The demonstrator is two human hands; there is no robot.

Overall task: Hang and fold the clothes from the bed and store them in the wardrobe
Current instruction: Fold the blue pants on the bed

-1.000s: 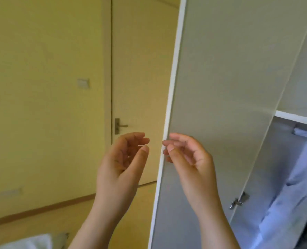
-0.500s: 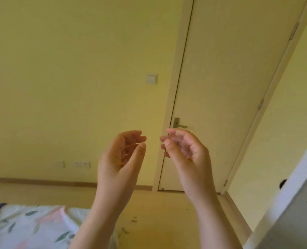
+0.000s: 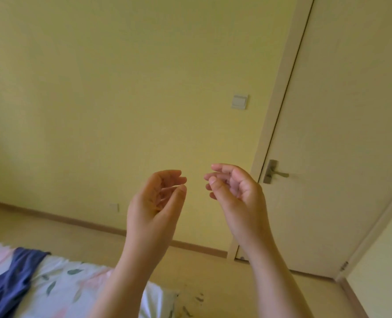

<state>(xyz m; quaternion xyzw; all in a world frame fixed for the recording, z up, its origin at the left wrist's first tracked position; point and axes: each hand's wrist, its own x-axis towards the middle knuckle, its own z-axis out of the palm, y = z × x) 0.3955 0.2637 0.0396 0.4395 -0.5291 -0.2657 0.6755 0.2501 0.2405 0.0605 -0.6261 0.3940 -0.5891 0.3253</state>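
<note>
left hand (image 3: 153,203), right hand (image 3: 238,203) (both raised), bed (image 3: 75,285)

No writing, label, brand, number or sign can be read. The wall switch plate (image 3: 239,101) and the door handle plate (image 3: 268,171) are too small and blurred to show any marking. The bed sheet (image 3: 75,285) carries only a printed leaf pattern, no lettering.
</note>
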